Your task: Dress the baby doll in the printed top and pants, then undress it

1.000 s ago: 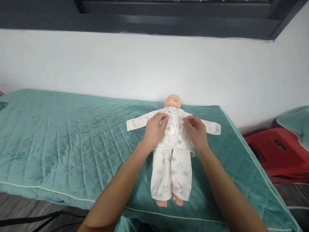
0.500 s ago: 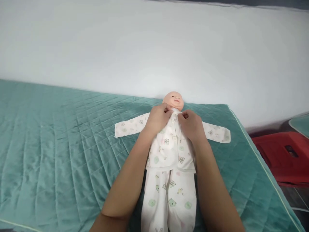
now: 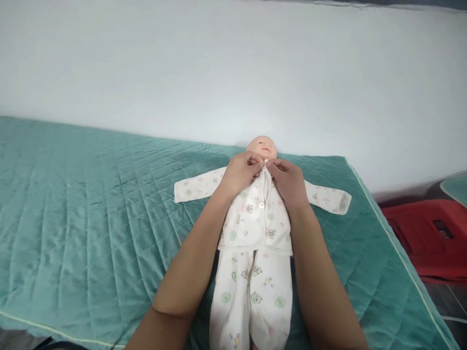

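A baby doll lies on its back with its head toward the wall. It wears a white printed jacket with a button down the front, and matching printed trousers. At the collar, my left hand pinches one front edge of the jacket. Close beside it, my right hand pinches the other front edge, the fingertips of both hands nearly meeting below the doll's chin. What lies exactly between the fingertips is too small to make out. Both jacket sleeves are spread out sideways.
A green quilted cover lies under the doll, its edge running down the right side. Behind it stands a white wall. Beyond the right edge is a red plastic seat.
My hands have drawn together at the collar, bringing the jacket's two top front edges to meet. The view has shifted slightly.
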Demonstrator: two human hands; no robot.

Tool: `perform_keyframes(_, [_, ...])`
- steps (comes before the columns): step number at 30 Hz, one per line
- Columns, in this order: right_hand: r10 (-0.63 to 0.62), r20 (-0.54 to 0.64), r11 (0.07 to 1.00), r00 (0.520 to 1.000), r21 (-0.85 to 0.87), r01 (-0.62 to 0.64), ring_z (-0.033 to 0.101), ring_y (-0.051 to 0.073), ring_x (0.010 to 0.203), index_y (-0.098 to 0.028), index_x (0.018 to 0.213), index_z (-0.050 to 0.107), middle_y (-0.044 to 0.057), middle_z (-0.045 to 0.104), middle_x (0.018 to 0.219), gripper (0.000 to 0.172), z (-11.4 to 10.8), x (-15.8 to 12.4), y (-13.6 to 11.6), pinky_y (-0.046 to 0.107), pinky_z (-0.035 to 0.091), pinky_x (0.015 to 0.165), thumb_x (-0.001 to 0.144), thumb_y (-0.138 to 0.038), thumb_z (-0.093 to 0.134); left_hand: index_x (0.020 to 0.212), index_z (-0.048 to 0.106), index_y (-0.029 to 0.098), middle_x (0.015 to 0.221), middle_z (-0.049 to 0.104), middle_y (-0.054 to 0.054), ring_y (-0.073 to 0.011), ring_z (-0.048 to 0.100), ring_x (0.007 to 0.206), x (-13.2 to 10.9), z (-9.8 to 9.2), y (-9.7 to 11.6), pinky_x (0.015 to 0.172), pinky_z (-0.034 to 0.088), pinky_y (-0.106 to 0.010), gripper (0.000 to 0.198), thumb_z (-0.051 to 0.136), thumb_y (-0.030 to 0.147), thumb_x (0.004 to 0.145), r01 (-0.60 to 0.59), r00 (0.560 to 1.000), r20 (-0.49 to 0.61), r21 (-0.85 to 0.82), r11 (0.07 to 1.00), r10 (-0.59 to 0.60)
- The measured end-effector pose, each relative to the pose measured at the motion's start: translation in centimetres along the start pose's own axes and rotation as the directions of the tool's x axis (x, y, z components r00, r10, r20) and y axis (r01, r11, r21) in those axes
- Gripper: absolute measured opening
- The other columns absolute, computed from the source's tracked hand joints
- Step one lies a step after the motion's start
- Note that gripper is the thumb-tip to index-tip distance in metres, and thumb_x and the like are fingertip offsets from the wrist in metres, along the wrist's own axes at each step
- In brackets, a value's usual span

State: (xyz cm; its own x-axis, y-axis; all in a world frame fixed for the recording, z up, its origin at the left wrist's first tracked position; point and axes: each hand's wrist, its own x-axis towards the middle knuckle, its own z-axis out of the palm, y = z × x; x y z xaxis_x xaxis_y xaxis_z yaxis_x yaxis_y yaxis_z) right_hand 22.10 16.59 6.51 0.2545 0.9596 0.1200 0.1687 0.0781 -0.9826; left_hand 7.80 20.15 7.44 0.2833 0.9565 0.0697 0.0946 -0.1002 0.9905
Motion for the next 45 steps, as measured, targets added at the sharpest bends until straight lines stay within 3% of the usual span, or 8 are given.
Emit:
perform_keyframes(8, [-0.005,-0.007,0.996,1.0,0.094,0.006,0.056,0.013,0.067,-0.02,0.091,0.078,0.0,0.069,0.077,0.024,-0.11,0.09,0.72,0.026,0.044,0.065,0.078,-0.038,0.069,0.083,0.068,0.015,0.065,0.06,0.0,-0.0077,0.054,0.057,-0.11,-0.32,0.13,0.05,0.042,-0.019,0.005,0.064,0.016,0.083,0.001,1.0,0.022,-0.047,0.999,0.0])
perform_keyframes(15, [0.01,0.041,0.999,0.999,0.044,-0.011,0.053,0.013,0.063,-0.02,0.092,0.079,-0.002,0.066,0.071,0.024,-0.42,0.24,0.98,0.027,0.043,0.063,0.08,-0.036,0.065,0.086,0.072,0.016,0.071,0.067,-0.001,-0.0093,0.059,0.058,0.07,-0.26,-0.33,0.052,0.046,-0.02,0.009,0.064,0.019,0.083,0.008,0.999,-0.034,0.052,0.999,-0.006])
perform_keyframes(20, [-0.052,-0.036,0.996,0.998,-0.068,0.049,0.063,0.017,0.085,-0.021,0.088,0.078,0.002,0.075,0.093,0.019,-0.19,0.31,0.81,0.031,0.049,0.082,0.079,-0.032,0.065,0.091,0.075,0.019,0.092,0.075,-0.004,-0.0148,0.066,0.078,0.18,-0.47,-0.31,0.078,0.053,-0.029,0.014,0.065,0.017,0.082,-0.093,0.983,-0.112,0.383,0.919,0.146])
perform_keyframes(23, [-0.086,-0.049,0.987,0.995,-0.142,0.078,0.063,0.017,0.085,-0.021,0.087,0.078,0.003,0.074,0.097,0.019,-0.1,0.31,0.82,0.033,0.049,0.084,0.078,-0.033,0.066,0.087,0.076,0.02,0.097,0.076,-0.004,-0.0174,0.067,0.088,0.09,-0.78,-0.09,0.088,0.051,-0.031,0.012,0.065,0.018,0.083,-0.119,0.983,-0.072,0.439,0.891,0.167])
perform_keyframes(29, [-0.099,-0.024,0.979,0.995,-0.184,0.093,0.057,0.015,0.077,-0.021,0.089,0.078,0.003,0.072,0.096,0.021,-0.21,0.22,0.66,0.032,0.048,0.08,0.077,-0.036,0.068,0.081,0.071,0.018,0.092,0.074,-0.004,-0.016,0.066,0.084,0.01,-1.0,-0.03,0.085,0.05,-0.029,0.005,0.066,0.02,0.082,-0.088,0.994,-0.034,0.341,0.936,0.106])
perform_keyframes(39, [-0.088,0.017,0.975,0.996,-0.201,0.089,0.052,0.013,0.069,-0.021,0.09,0.074,0.003,0.07,0.092,0.021,-0.34,-0.05,0.23,0.03,0.046,0.071,0.077,-0.037,0.068,0.08,0.068,0.018,0.088,0.072,-0.004,-0.0175,0.064,0.085,0.04,-0.4,-0.23,0.087,0.048,-0.032,0.014,0.055,0.017,0.087,-0.209,0.971,-0.005,0.457,0.864,0.238])
perform_keyframes(45, [-0.094,0.046,0.974,0.995,-0.204,0.101,0.051,0.013,0.069,-0.022,0.09,0.071,0.001,0.068,0.092,0.02,-0.34,-0.11,0.15,0.028,0.044,0.07,0.078,-0.038,0.067,0.083,0.07,0.018,0.086,0.074,-0.002,-0.0168,0.066,0.082,0.04,-0.36,-0.31,0.082,0.049,-0.03,0.014,0.056,0.017,0.087,-0.179,0.975,-0.041,0.448,0.876,0.22])
